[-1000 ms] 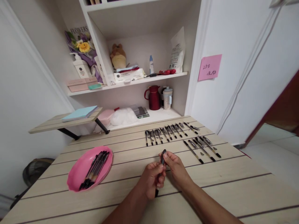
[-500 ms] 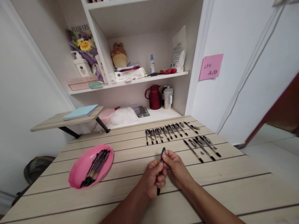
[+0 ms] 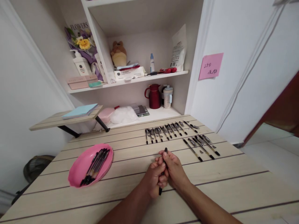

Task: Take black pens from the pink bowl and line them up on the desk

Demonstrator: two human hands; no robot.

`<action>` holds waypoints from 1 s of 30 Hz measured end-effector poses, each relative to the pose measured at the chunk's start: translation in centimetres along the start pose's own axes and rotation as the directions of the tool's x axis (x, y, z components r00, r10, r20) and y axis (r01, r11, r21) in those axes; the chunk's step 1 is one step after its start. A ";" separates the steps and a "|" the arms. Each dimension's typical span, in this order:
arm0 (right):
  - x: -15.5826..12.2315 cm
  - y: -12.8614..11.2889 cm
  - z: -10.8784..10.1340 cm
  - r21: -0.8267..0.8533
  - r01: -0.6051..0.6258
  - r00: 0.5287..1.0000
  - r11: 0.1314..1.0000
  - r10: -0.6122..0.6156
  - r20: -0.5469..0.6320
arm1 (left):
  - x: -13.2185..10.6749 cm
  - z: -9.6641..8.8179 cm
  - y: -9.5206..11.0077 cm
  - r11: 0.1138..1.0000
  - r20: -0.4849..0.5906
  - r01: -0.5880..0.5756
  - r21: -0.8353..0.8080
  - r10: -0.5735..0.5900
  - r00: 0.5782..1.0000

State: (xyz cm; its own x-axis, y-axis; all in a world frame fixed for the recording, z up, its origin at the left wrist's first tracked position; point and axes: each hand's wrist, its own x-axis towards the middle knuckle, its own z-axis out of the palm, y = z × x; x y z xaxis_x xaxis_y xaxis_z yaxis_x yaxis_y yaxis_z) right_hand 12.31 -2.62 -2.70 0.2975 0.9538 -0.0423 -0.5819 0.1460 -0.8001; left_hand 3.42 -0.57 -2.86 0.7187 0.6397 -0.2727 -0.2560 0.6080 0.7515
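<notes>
Over the near middle of the table, my left hand [image 3: 157, 177] is wrapped round the lower part of a black pen [image 3: 160, 191], whose dark end sticks out below the fist. My right hand [image 3: 173, 165] pinches the upper end of the same pen, with its dark tip showing above the thumb. Most of the barrel is hidden by my fingers. Beyond my hands lies a row of pens [image 3: 167, 133] with caps and small parts beside them. Several more pens [image 3: 205, 147] and loose caps lie to the right.
A pink scalloped bowl [image 3: 76, 169] with a bundle of pens [image 3: 97, 166] stands on the left. Behind it is a small raised shelf [image 3: 46, 122] with blue paper [image 3: 80, 111]. A white shelf unit [image 3: 163, 117] adjoins the table's back, holding a red jug [image 3: 154, 97] and a cup [image 3: 168, 98].
My right hand's grip has shifted at the pen's upper end, where the cap's clip no longer shows. Both hands stay close together with the pen between them. The view has tilted slightly.
</notes>
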 end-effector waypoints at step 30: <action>3.6 -6.2 -11.8 -0.803 -0.016 0.949 -0.596 -0.261 0.175 | 0.0 -0.4 0.3 0.994 0.057 0.069 0.088 -0.075 0.996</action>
State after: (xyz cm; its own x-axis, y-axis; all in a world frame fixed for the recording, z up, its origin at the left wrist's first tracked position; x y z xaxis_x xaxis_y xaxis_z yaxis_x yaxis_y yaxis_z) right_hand 25.96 -3.18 -4.93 0.3023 0.9131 0.2735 0.9496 -0.3135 -0.0025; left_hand 3.12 -0.22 -2.87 0.7712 0.5649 -0.2935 -0.1476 0.6072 0.7807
